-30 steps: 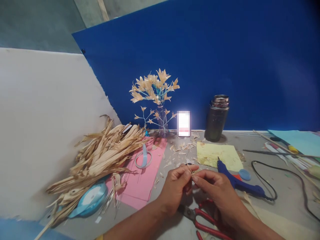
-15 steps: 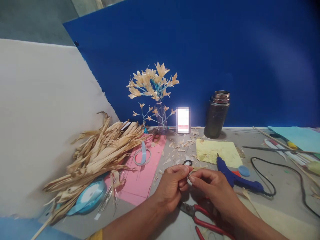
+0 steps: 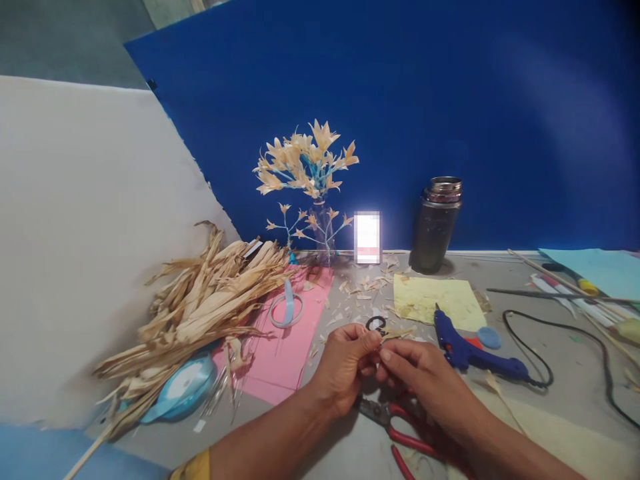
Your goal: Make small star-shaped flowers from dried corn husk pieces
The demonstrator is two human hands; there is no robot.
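Note:
My left hand (image 3: 347, 363) and my right hand (image 3: 417, 377) meet over the grey table, fingertips pinched together on a small dry husk piece (image 3: 395, 333) with pointed petal-like tips. Both hands are closed on it. Red-handled scissors (image 3: 400, 433) lie on the table just under my hands. A small black ring (image 3: 375, 325) lies right behind my fingers. The blue glue gun (image 3: 473, 353) rests to the right of my right hand.
A pile of dried corn husks (image 3: 200, 310) lies left, beside pink paper (image 3: 285, 347), a tape ring (image 3: 287, 310) and a light-blue ribbon spool (image 3: 180, 393). Behind stand a vase of husk flowers (image 3: 310, 180), a metal flask (image 3: 434, 223), yellow paper (image 3: 430, 300). A black cord (image 3: 575, 347) runs right.
My hands stay pinched on the husk piece and have shifted a little away from me; the view has tilted slightly. The black ring behind my fingers now shows.

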